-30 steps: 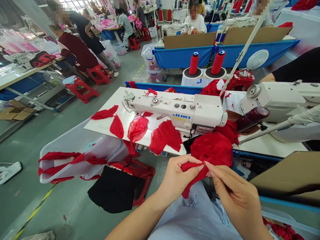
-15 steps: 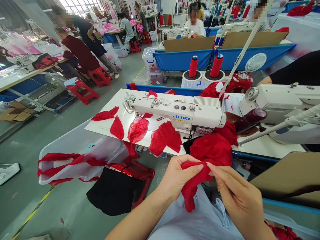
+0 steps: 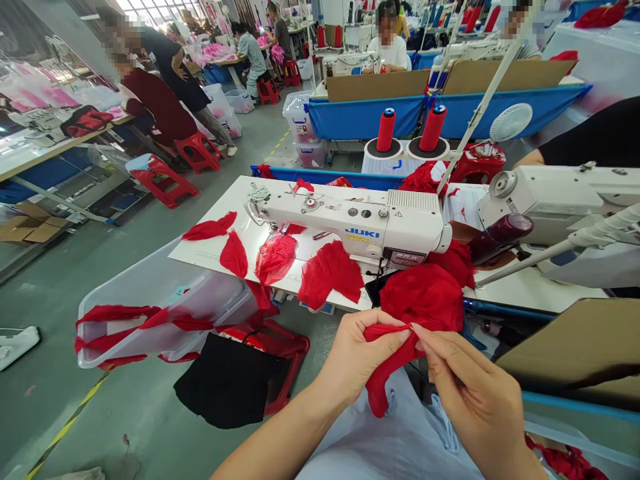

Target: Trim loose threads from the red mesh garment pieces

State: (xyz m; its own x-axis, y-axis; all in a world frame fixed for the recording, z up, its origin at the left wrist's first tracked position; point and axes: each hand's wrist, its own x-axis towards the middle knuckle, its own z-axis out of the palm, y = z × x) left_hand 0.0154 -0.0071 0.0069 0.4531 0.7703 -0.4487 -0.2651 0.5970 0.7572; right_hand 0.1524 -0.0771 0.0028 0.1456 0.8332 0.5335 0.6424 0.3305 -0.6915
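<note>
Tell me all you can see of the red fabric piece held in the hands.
The red fabric piece looks thin, soft and crumpled. The left hand and right hand pinch its top edge, close together. Its lower end hangs limp over the light blue clothing, in front of a red fabric heap.

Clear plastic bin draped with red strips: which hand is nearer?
Left. The left hand pinches the red fabric piece right of the clear plastic bin; the right hand grips the same piece, farther off.
</note>
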